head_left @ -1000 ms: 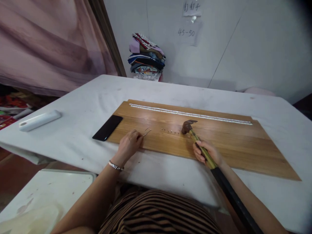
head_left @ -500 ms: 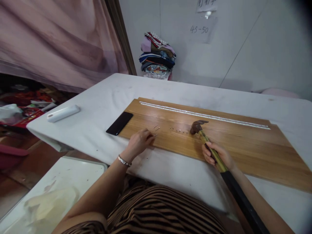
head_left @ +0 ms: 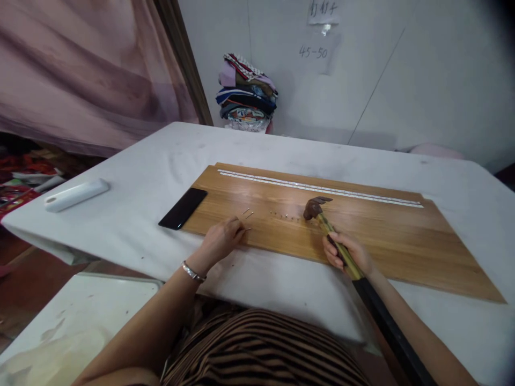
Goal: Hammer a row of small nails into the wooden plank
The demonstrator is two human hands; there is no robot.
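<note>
By the left hand [head_left: 222, 237] a nail [head_left: 248, 229] is pinched near the front edge of the board [head_left: 386, 241]; by the right hand [head_left: 357, 251] a hammer [head_left: 374, 308] is gripped, head near a nail row [head_left: 286, 216]; along the left edge a phone [head_left: 183, 208] is laid

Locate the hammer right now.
Head view, right of centre: the hammer is gripped in the right hand, its head over the wooden board, by the right end of the row of nails.

Blk/brn striped top [head_left: 261, 348], silver-col. bracelet [head_left: 193, 272] L wrist [head_left: 201, 262].
</note>
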